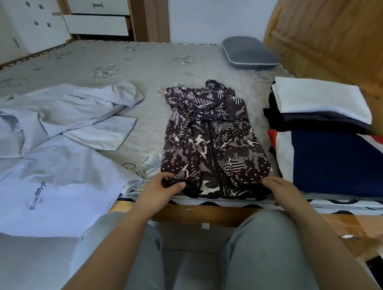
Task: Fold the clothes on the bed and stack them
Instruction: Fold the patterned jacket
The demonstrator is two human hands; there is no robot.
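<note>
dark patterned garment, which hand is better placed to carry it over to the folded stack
Right. The right hand rests at the dark patterned garment's near right corner, beside the folded stack. The left hand pinches the hem on the far side.

The bed (136, 65) bears grey shirts (50, 131), a patterned garment (213, 143), a folded stack (323, 114).
</note>
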